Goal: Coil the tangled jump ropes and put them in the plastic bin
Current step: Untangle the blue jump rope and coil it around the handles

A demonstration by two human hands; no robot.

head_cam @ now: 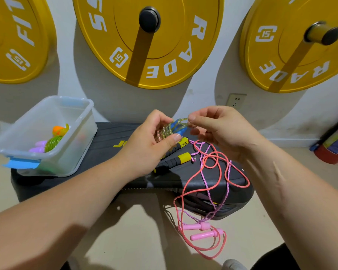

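Jump rope (165, 132), translucent and glittery, wound in tight loops.

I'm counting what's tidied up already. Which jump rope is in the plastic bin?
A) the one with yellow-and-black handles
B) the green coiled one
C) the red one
B: the green coiled rope lies inside the plastic bin, while the red rope and the yellow-and-black handles lie outside it.
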